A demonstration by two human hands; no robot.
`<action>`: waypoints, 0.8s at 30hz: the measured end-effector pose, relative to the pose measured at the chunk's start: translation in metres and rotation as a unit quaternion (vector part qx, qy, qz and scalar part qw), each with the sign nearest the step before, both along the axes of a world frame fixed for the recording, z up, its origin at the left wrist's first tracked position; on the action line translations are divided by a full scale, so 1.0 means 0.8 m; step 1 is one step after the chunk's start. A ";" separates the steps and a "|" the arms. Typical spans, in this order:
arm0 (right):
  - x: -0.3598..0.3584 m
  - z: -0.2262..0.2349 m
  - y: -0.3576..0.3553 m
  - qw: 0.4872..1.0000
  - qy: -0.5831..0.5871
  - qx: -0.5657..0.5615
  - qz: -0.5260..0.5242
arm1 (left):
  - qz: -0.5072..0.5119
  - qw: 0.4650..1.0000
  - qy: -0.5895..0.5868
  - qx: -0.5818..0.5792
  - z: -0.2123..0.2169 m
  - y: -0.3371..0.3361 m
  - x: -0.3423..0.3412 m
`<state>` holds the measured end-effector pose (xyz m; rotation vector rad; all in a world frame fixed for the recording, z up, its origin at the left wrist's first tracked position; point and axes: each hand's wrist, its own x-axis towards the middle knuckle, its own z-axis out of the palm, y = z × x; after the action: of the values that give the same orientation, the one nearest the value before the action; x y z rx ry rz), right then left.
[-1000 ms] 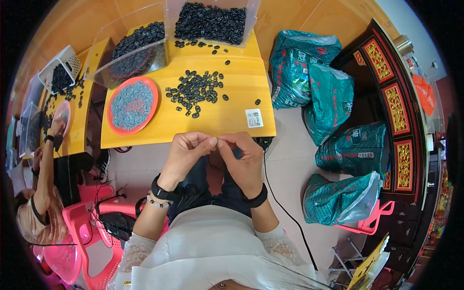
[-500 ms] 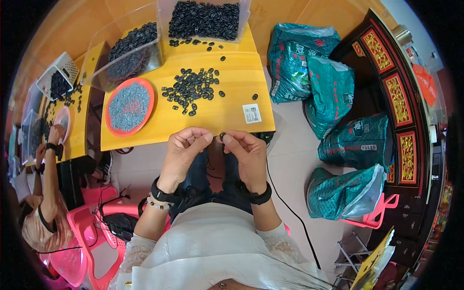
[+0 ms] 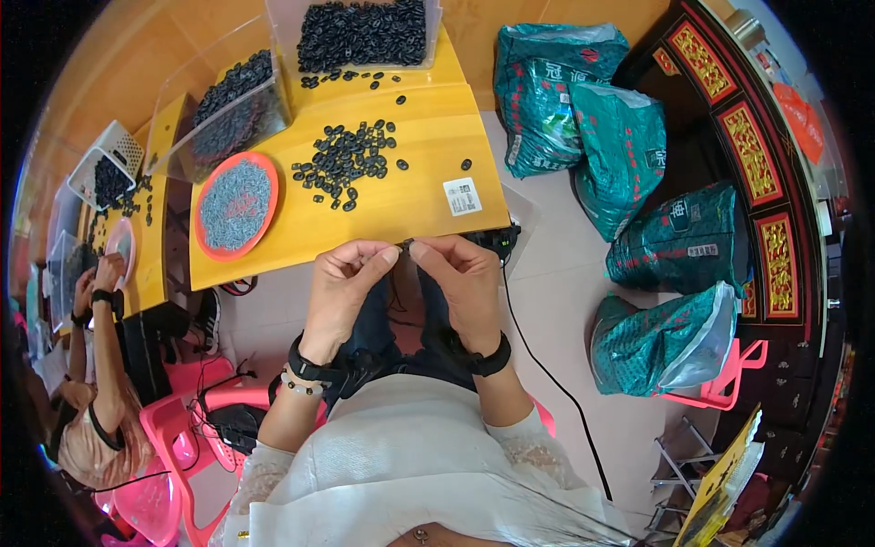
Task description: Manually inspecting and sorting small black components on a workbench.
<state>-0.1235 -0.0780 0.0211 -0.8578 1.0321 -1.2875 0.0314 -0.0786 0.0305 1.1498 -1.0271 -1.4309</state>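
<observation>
My left hand (image 3: 351,283) and my right hand (image 3: 460,287) meet fingertip to fingertip just off the front edge of the yellow table (image 3: 410,201). Pinched in my right thumb and forefinger is a small black oval piece (image 3: 406,245), mostly covered by the fingers. My left thumb and forefinger are closed against its other side; whatever they grip is too small to make out. Loose black oval pieces (image 3: 351,157) with holes lie heaped on the table ahead. To their left, a red-rimmed round tray (image 3: 275,196) holds many small grey screw-like parts (image 3: 223,214).
Clear bins of black pieces (image 3: 360,36) stand at the table's back. A white label (image 3: 462,197) lies near its right corner. Green sacks (image 3: 674,237) line the floor at right, beside a black cable (image 3: 556,387). At left, another person's hands (image 3: 102,273) work at a second table.
My fingertips have come closer together around the black piece. The view has shifted slightly, so the table sits further left and higher. The other person's hands have moved closer together.
</observation>
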 end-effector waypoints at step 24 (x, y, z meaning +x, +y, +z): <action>0.003 0.007 0.015 0.995 0.091 -0.031 -0.028 | 0.018 1.000 0.000 0.005 0.003 0.014 -0.007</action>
<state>-0.1209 -0.0661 0.0267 -1.0140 1.1719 -1.3126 0.0260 -0.0677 0.0331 1.1692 -0.9948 -1.4092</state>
